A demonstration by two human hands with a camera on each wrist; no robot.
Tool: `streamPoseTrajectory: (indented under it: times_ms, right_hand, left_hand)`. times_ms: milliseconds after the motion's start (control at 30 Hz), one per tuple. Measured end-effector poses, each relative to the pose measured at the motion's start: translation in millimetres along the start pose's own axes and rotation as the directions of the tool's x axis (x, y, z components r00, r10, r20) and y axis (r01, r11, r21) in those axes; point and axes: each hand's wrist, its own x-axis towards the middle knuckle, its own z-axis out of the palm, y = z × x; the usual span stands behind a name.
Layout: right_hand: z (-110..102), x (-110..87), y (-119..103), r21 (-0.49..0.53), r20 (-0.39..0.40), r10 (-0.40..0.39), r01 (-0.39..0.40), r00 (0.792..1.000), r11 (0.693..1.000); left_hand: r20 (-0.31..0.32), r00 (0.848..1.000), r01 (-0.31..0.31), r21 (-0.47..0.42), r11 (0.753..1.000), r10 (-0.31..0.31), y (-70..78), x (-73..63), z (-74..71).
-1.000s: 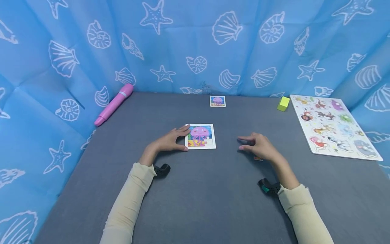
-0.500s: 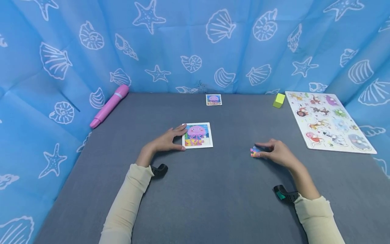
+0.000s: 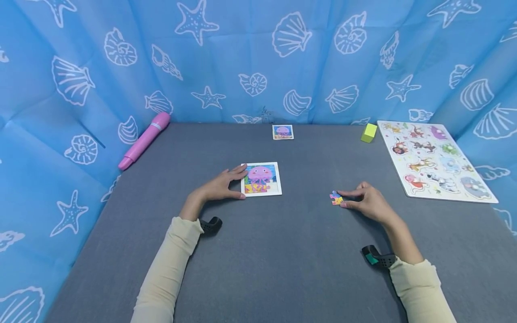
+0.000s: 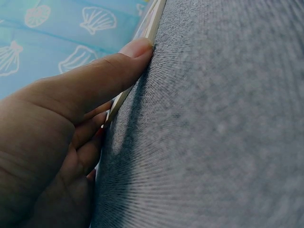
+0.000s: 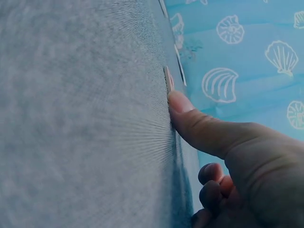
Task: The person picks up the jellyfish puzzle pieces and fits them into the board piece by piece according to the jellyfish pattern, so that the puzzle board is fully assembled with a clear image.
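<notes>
A square jigsaw puzzle [image 3: 258, 175] with a white frame lies flat on the table. It shows a pink jellyfish, with a bare white patch at its lower right. My left hand [image 3: 222, 184] holds the frame's left side, thumb at the near corner and fingers at the far corner. In the left wrist view the thumb [image 4: 114, 71] presses against the frame's edge. To the right, my right hand [image 3: 367, 202] pinches a small blue, yellow and pink puzzle piece [image 3: 335, 198] between thumb and index finger, low at the tabletop. In the right wrist view only a thin edge of the piece [image 5: 167, 78] shows.
A small jellyfish picture card [image 3: 282, 132] lies at the table's back edge. Farther right are a yellow-green block [image 3: 369, 133] and a white animal puzzle board [image 3: 438, 161]. A pink pen-shaped object [image 3: 144, 141] lies at the left edge. A blue shell-patterned curtain [image 3: 258, 58] hangs behind.
My right hand has moved right and taken the puzzle piece from the table between thumb and finger; the piece has since turned slightly. My left hand stays on the frame. The head view shifted slightly.
</notes>
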Motion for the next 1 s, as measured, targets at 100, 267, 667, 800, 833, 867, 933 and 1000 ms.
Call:
streamPoseTrajectory:
  times_ms: [100, 267, 667, 800, 833, 867, 933, 1000]
  right_hand:
    - [1, 2.6, 2, 0.007, -0.013, -0.008, 0.008, 1.0, 1.0]
    - [4, 7.5, 5, -0.004, -0.054, -0.059, 0.059, 0.997, 0.998]
    - [15, 38.0, -25, -0.01, -0.038, -0.176, 0.176, 0.984, 0.984]
    - [26, 57.1, -48, 0.014, -0.027, -0.219, 0.219, 0.975, 0.976]
    - [29, 61.6, -54, 0.023, -0.017, -0.229, 0.229, 0.973, 0.973]
    - [34, 65.8, -61, 0.024, -0.01, -0.238, 0.238, 0.971, 0.971]
    - [43, 73.1, -73, 0.023, 0.004, -0.25, 0.25, 0.968, 0.968]
    - [52, 78.6, -84, 0.022, 0.008, -0.265, 0.265, 0.964, 0.964]
  left_hand:
    - [-0.002, 1.0, -0.003, -0.005, 1.0, 0.003, -0.1, -0.8, -0.6]
    - [-0.005, 1.0, -0.005, -0.002, 1.0, 0.005, 0.0, -1.1, -0.6]
    - [0.007, 1.0, 0.007, -0.005, 1.0, -0.007, 1.9, -2.3, -1.3]
    - [0.006, 1.0, 0.007, 0.001, 1.0, -0.007, 1.8, -2.7, -1.2]
    - [0.005, 1.0, 0.007, 0.003, 1.0, -0.007, 1.7, -2.8, -1.2]
    - [0.004, 1.0, 0.008, 0.004, 1.0, -0.008, 1.6, -2.8, -1.3]
    - [0.004, 1.0, 0.011, 0.004, 1.0, -0.011, 1.8, -2.9, -1.8]
    - [0.004, 1.0, 0.013, 0.004, 1.0, -0.013, 1.4, -2.9, -2.5]
